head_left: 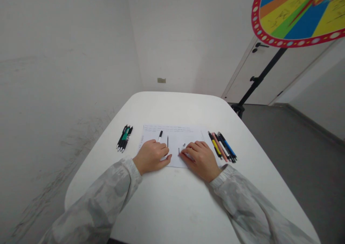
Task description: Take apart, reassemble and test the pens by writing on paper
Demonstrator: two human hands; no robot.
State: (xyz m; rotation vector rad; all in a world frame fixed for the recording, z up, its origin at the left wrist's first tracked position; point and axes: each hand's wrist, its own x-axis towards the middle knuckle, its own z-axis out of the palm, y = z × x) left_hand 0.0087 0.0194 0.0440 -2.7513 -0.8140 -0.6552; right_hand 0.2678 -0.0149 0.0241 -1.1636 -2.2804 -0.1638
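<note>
On the sheet of paper [172, 129] rests my left hand [152, 156], fingers loosely curled and the thumb held apart from them. A white pen barrel with a black end [161, 134] pokes out from behind its knuckles, the lower part hidden. Beside the fingers lies a thin black refill [167, 141], its bottom end near the fingertips. My right hand [201, 159] is on the paper's right side, thumb and fingertips drawn together at a small grey pen part [179, 151]. Another tiny dark piece [184, 144] lies just above those fingertips.
Several black and green pens [124, 138] lie in a row at the left of the white table [178, 109]. Several mixed-colour pens [222, 146] lie to the right, close to my right hand. Beyond the table stands a colourful prize wheel [293, 17] on a black pole.
</note>
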